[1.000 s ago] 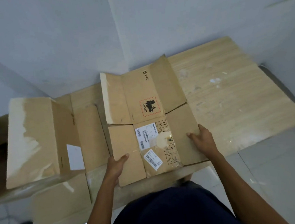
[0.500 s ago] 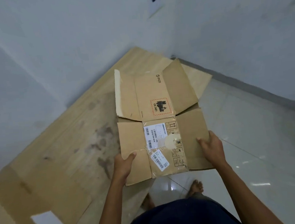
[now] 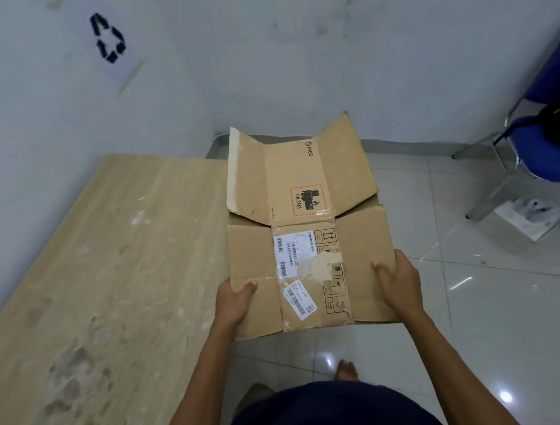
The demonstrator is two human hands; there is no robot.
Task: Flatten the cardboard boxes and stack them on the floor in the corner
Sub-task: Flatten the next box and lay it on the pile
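Cardboard box (image 3: 307, 230), flattened, held out level above the tiled floor (image 3: 501, 312), pointing toward the far corner (image 3: 214, 135). Left hand (image 3: 235, 299) closed on the near left edge, thumb on top; right hand (image 3: 399, 285) closed on the near right edge, thumb likewise on top, remaining fingers hidden beneath, so each grip holding the box by a thin margin only. Likely trouble: far flaps (image 3: 298, 170) already kinked upward along the crease, apt to spring open or fold under on landing and leave the sheet lumpy; a pinch this close to the near end apt to let the long far half droop and slide out; peeling shipping labels (image 3: 292, 255) and tape, slick under a thumb. Glossy tiles also apt to let a dropped sheet skid away from the corner. Round about: pale wooden tabletop (image 3: 103, 280) along the left wall, its far end just beside the corner, narrowing the drop spot. Blue chair (image 3: 548, 151) well apart at far right, papers (image 3: 527, 219) under it, neither in the way. Recycling sign (image 3: 108, 38) on the wall above. Bare foot (image 3: 346, 369) near, below the box, worth keeping clear.
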